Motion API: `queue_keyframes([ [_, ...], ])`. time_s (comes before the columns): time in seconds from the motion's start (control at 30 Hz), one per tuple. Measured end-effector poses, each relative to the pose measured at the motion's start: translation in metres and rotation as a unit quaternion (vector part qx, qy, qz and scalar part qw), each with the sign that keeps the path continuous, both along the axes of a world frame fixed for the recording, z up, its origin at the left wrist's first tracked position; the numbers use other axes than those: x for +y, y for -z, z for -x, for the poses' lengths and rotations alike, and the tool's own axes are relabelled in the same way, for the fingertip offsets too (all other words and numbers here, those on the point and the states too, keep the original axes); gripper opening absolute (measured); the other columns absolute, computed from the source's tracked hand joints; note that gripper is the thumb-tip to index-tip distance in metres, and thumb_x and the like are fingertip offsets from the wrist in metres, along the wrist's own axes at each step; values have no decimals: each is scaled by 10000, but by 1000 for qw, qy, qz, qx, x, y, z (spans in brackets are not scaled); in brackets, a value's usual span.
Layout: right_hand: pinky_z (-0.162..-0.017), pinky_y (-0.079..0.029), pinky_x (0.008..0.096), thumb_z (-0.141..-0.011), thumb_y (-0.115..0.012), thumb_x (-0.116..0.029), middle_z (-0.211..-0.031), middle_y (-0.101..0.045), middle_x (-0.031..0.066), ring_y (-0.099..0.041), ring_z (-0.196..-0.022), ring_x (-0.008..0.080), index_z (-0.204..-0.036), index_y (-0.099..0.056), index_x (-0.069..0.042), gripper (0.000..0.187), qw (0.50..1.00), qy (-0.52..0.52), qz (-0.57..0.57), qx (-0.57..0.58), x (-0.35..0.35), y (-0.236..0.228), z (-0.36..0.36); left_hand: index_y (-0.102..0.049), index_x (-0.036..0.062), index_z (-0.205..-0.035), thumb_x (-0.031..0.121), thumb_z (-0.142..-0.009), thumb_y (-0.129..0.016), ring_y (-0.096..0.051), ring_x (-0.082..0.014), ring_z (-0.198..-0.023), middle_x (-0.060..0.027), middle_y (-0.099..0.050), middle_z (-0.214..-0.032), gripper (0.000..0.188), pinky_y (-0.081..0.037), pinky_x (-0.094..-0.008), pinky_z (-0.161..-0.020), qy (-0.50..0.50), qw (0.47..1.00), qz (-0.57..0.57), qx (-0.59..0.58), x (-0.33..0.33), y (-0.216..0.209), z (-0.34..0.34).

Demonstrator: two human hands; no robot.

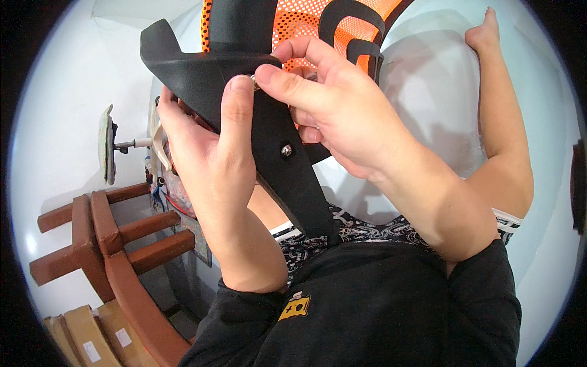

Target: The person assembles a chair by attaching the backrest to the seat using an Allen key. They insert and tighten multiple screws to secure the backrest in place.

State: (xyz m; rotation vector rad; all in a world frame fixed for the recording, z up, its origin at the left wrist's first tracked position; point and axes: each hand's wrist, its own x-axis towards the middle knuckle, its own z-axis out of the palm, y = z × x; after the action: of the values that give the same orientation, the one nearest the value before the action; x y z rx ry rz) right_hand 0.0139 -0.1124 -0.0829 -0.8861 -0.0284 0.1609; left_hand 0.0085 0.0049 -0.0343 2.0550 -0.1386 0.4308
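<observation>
A long black plastic bracket [269, 122] slants from the upper left down toward my lap. My left hand [214, 140] wraps its left edge, fingers behind and thumb on the front face. A small silver bolt [255, 84] shows between my two thumb tips; its far end is hidden. My right hand [342, 101] is closed at the bracket's right edge, its thumb against that bolt and its index finger bent over the top. Lower on the bracket, a second round-headed silver bolt [286, 150] sits in a hole.
An orange mesh chair back [299, 24] with a black frame lies beyond my hands. To the left stand a brown wooden frame [116, 238], a pad on a metal rod [109, 145], and cardboard boxes [101, 336] below. My bare leg [504, 116] stretches along the right.
</observation>
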Motion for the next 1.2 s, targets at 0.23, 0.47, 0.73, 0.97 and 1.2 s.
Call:
queue_keyframes([
  [0.23, -726, -429, 261, -791, -676, -236, -888, -562, 86, -535, -845, 151, -1080, -502, -29, 395, 998, -54, -13, 13, -3, 2, 1, -480, -60, -1037, 220, -881, -595, -559, -120, -813, -113, -599, -930, 340, -455, -235, -704, -41, 990, -127, -41, 2, 0, -4],
  [0.47, -725, -433, 255, -787, -688, -222, -885, -562, 82, -544, -846, 152, -1069, -506, -39, 383, 998, -32, -47, 19, -1, -1, 0, -413, -87, -1132, 254, -823, -671, -551, -133, -837, -124, -590, -938, 527, -443, -243, -747, -25, 997, -73, -21, 3, -2, -4],
  [0.73, -480, -354, 223, -804, -665, -171, -817, -544, 20, -517, -677, 93, -1063, -485, -83, 327, 989, -92, -107, 46, -8, -6, 2, -362, -82, -1179, 111, -828, -623, -534, -112, -866, -102, -571, -971, 478, -426, -225, -775, 31, 997, 67, 10, 2, 0, -1],
  [0.97, -449, -298, 214, -807, -664, -191, -731, -499, -25, -436, -585, 57, -1029, -484, -109, 296, 975, -137, -166, 61, -12, -1, -3, -372, -89, -1164, 138, -830, -638, -541, -120, -853, -115, -577, -969, 483, -432, -230, -766, -8, 1000, -10, -13, 0, 0, -2],
  [1.2, -461, -319, 226, -804, -666, -194, -710, -475, -31, -436, -593, 64, -1030, -488, -110, 300, 986, -112, -121, 39, -8, 1, -1, -363, -84, -1190, 106, -824, -620, -538, -119, -849, -110, -566, -982, 486, -435, -232, -759, 36, 996, 81, -9, 4, 1, 1],
])
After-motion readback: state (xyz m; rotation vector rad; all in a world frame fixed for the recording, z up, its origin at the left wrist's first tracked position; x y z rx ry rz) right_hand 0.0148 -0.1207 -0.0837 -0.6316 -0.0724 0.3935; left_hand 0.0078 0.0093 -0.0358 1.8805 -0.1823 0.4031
